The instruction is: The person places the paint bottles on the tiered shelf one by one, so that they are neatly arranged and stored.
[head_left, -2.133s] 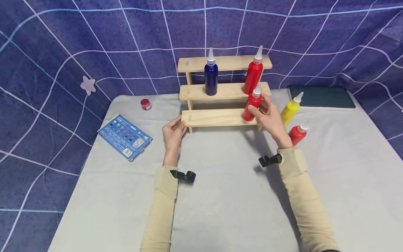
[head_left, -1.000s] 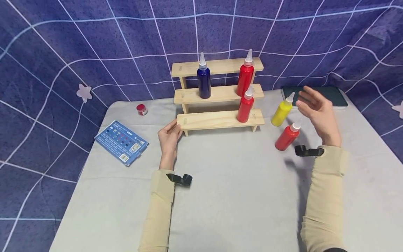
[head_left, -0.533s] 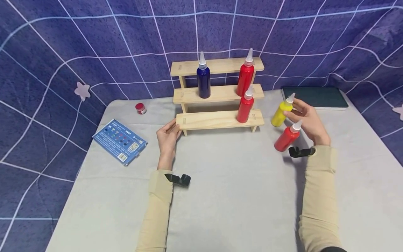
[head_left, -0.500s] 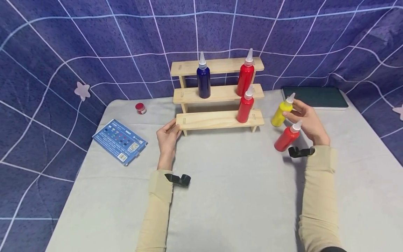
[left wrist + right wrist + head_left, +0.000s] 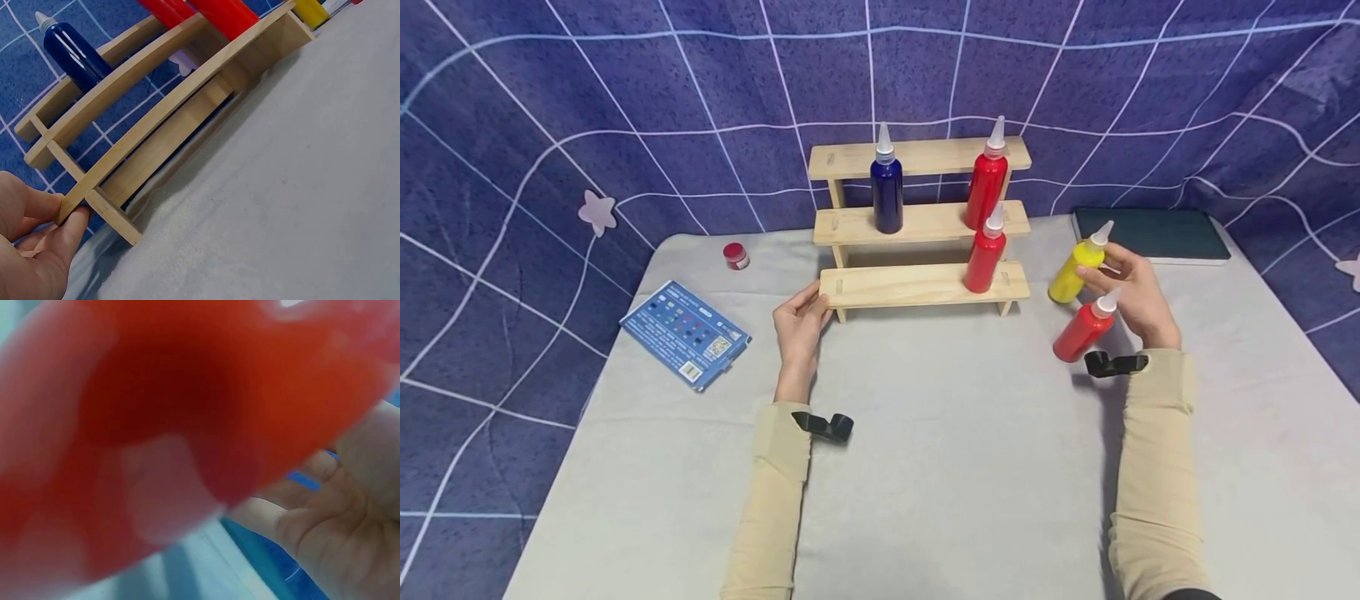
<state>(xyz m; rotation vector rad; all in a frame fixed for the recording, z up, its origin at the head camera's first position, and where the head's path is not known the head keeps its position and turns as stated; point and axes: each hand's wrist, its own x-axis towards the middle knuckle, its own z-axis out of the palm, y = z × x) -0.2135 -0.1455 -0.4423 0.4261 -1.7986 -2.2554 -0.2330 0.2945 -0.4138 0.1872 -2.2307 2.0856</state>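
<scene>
My left hand (image 5: 799,325) pinches the left end of the lowest board of a three-step wooden display rack (image 5: 917,285), thumb and fingers closing on the board in the left wrist view. On the middle step stand a dark blue squeeze bottle (image 5: 887,196) and a red squeeze bottle (image 5: 987,192). Another red squeeze bottle (image 5: 984,262) is on the bottom step, at the right. Right of the rack, my right hand (image 5: 1138,296) grips a yellow squeeze bottle (image 5: 1077,271). A third red squeeze bottle (image 5: 1081,332) stands just in front of it and, blurred, blocks much of the right wrist view.
A dark green book (image 5: 1150,233) lies behind my right hand. At the left are a small red-lidded jar (image 5: 736,256) and a blue printed box (image 5: 687,335). A blue patterned cloth (image 5: 700,92) hangs behind the table (image 5: 940,467).
My right hand has let go of the red squeeze bottle on the bottom step, moved right and taken hold of the yellow one, which has shifted slightly. My left hand stays at the rack.
</scene>
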